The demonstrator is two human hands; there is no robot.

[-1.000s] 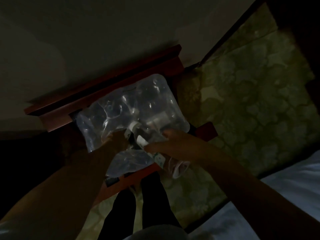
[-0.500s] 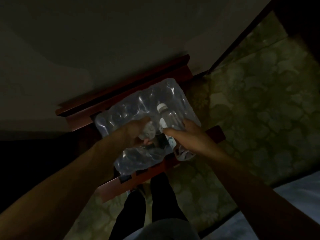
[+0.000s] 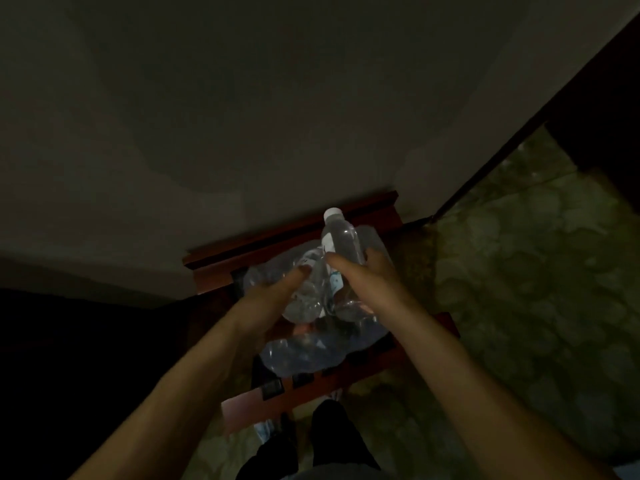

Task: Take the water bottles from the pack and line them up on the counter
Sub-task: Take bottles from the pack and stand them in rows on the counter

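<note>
A shrink-wrapped pack of clear water bottles lies on a small reddish wooden table against the wall. My right hand grips a clear bottle with a white cap and holds it lifted above the pack, cap pointing away from me. My left hand grips a second bottle at the pack's torn top, beside the first one. The scene is dim and the wrap hides the other bottles' outlines.
A pale wall rises directly behind the table. Patterned green carpet covers the floor to the right. My dark-trousered legs stand at the table's near edge. Dark furniture fills the left.
My right hand has drawn a bottle out of the wrap and raised it above the pack. My left hand has taken hold of a second bottle and lifted it partly out.
</note>
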